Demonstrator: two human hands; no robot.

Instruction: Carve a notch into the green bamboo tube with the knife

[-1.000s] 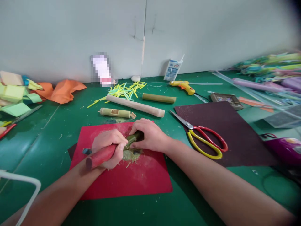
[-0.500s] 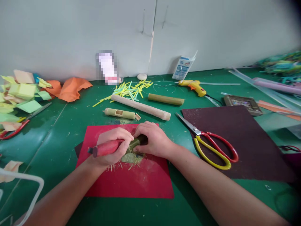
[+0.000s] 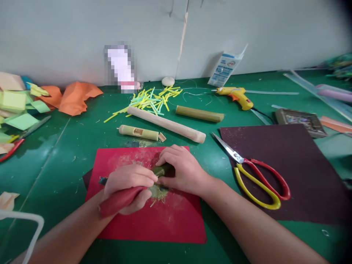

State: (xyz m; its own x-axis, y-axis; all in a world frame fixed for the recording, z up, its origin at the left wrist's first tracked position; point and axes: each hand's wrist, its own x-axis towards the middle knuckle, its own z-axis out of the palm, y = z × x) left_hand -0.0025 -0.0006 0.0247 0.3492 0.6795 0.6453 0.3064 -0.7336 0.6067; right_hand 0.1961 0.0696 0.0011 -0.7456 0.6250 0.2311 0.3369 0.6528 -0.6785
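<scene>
My left hand (image 3: 129, 187) is closed round a red-handled tool (image 3: 118, 201), whose tip is hidden by the fingers close to a green bamboo piece (image 3: 162, 170). Wrapped over the right end of that bamboo is my right hand (image 3: 184, 170), pressing it down above the red mat (image 3: 154, 229). Thin green shavings (image 3: 159, 196) are scattered on the mat beneath the hands. Beyond the mat lie a bamboo tube with a notch (image 3: 140, 132), a pale wooden stick (image 3: 167, 124) and another bamboo piece (image 3: 199, 113).
Scissors (image 3: 253, 176) rest on a dark sheet (image 3: 308, 176) at the right. Behind are a yellow glue gun (image 3: 238, 96), a small framed box (image 3: 302, 121), cut straws (image 3: 148, 101) and a phone (image 3: 121, 68). Folded papers (image 3: 16, 102) and orange paper (image 3: 77, 97) fill the left.
The view has shifted slightly. My left hand has moved down and left with the tool, whose handle now tilts lower toward me. My right hand still holds the bamboo.
</scene>
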